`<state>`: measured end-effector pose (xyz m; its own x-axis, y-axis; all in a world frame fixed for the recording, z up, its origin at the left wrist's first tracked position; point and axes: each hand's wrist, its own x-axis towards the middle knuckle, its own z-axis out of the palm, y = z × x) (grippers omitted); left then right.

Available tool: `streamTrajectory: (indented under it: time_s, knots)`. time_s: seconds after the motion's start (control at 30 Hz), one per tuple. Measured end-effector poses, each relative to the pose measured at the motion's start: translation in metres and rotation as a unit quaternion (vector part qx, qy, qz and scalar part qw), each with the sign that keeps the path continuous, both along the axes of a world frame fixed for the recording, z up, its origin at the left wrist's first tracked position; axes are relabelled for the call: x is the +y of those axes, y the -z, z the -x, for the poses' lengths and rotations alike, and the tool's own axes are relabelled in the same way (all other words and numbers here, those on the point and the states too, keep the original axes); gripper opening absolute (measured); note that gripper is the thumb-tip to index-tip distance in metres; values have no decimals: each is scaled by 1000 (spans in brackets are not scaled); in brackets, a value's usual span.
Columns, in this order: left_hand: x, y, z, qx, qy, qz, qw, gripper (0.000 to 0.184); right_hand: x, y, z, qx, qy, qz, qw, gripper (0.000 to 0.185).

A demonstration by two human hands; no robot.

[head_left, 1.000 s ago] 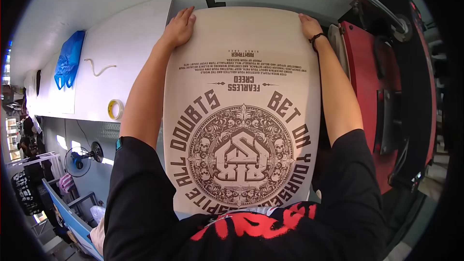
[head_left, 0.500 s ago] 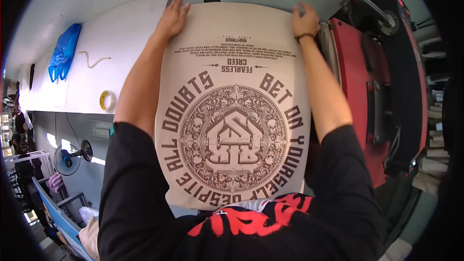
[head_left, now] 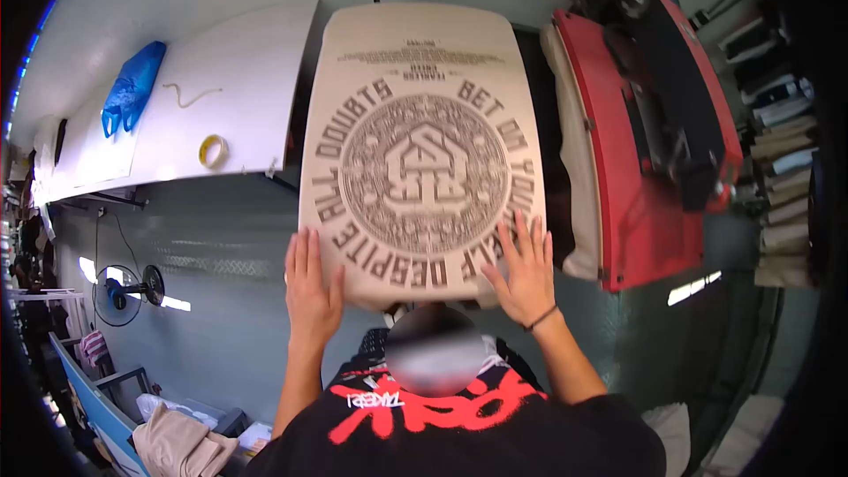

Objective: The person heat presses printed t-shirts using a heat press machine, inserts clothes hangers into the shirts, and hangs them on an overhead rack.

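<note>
A beige printed fabric [head_left: 424, 31], smooth like a shirt pulled over a board with rounded corners, lies in front of me. Its dark print is a round ornate emblem ringed by large lettering, with smaller text at the far end. My left hand [head_left: 314, 287] rests at the near left edge, fingers stretched out along the side. On the near right, my right hand [head_left: 526, 278] lies flat with fingers spread, covering part of the lettering. Neither hand grips anything. A dark band circles the right wrist.
A red and black heat press [head_left: 609, 159] stands close on the right, with beige cloth along its side. On the left, a white table [head_left: 252, 79] bears a blue plastic bag [head_left: 132, 88], a tape roll [head_left: 213, 152] and a cord [head_left: 190, 97]. A fan [head_left: 132, 287] stands lower left.
Both hands have moved from the far corners of the fabric back to its near edges, close to my body. The fabric stays in place, while my view has shifted.
</note>
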<state>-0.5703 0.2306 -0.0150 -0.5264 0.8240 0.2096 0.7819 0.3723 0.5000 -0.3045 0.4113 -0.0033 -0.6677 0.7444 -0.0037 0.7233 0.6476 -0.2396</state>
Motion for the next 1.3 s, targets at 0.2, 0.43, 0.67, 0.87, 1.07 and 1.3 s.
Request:
streamTrajectory:
  time_s: [0.2,0.43,0.67,0.87,1.07,1.3]
  knots:
    - [-15,38,1,-16,3,-114,993,46,-16,26,-19,15,2,-114,993,70]
    - [-20,52,4,23,2,-154,988,45,-21,39,-27,40,32,-122,991,68]
    - [-26,51,3,20,-12,-144,989,45,-25,29,-27,23,57,-89,994,66]
    - [13,22,29,94,-34,-117,988,43,32,-9,5,53,101,-78,990,47]
    - [159,15,128,20,-23,-136,990,42,182,-5,93,172,130,-92,972,39]
    - [325,49,247,-207,-84,-18,974,64,399,53,199,261,227,64,936,52]
